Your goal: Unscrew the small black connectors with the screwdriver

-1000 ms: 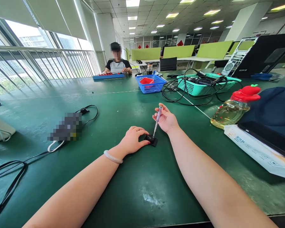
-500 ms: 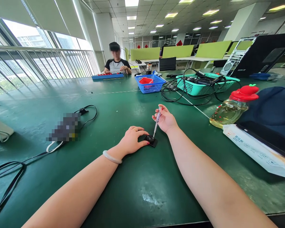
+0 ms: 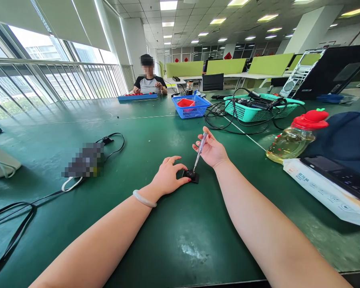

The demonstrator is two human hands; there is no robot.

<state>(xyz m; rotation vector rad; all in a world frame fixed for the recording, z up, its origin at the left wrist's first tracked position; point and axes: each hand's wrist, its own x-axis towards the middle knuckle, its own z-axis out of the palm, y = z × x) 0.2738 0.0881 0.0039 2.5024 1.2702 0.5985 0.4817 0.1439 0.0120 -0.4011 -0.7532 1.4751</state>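
Observation:
A small black part with a flat square base (image 3: 195, 179) lies on the green table, its exact kind too small to make out. My left hand (image 3: 168, 176), with a pale bangle at the wrist, pinches its left side between thumb and fingers. In my right hand (image 3: 214, 150) is a screwdriver (image 3: 200, 149) with a clear handle, held tilted with its top leaning right. The screwdriver's tip meets the top of the black part near its right side; the exact contact point is too small to see.
At the right lie a wipes pack (image 3: 318, 188) with a phone (image 3: 339, 174) on it, and a red-lidded bottle (image 3: 291, 142). Farther back are a blue basket (image 3: 193, 112) and a green basket (image 3: 249, 114) with cables. A blurred dark object (image 3: 85, 160) with a cord is left. Someone (image 3: 150, 82) sits opposite.
The screwdriver's handle leans a little further right, and my right fingers have shifted around it. The black part has turned slightly under my left hand. The whole view has moved a little.

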